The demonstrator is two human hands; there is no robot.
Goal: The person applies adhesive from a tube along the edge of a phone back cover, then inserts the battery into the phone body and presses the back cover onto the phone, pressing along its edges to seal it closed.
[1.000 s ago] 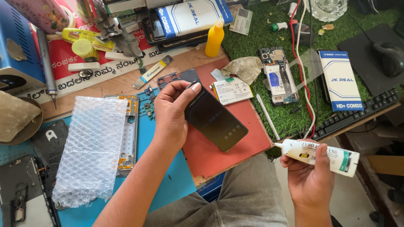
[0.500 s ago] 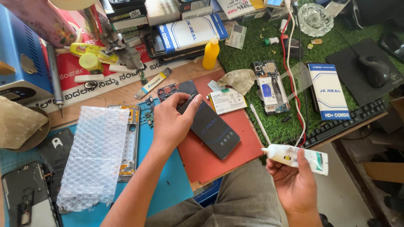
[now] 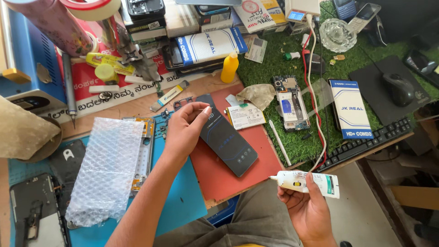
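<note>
My left hand (image 3: pixel 184 130) grips the upper left edge of a dark phone display panel (image 3: pixel 227 137) that lies flat on a red mat (image 3: pixel 256 158). My right hand (image 3: pixel 305 208) holds a white glue tube (image 3: pixel 307 182) level over my lap, off the table's front edge, its nozzle pointing left. A phone battery (image 3: pixel 245 115) lies on the mat just right of the panel. A metal phone frame (image 3: pixel 144 151) rests on the blue mat (image 3: pixel 178 201) to the left of my left hand.
Bubble wrap (image 3: pixel 107 169) covers the blue mat's left side, with phone back covers (image 3: pixel 34 210) beyond it. An opened phone (image 3: pixel 291 103), a yellow bottle (image 3: pixel 229 67), a white box (image 3: pixel 351 109), a keyboard (image 3: pixel 366 142) and a mouse (image 3: pixel 400 88) sit to the right. Boxes and tools crowd the back.
My left hand lowered the dark panel from a tilted hold to lying flat on the red mat. My right hand kept the glue tube and drifted slightly left.
</note>
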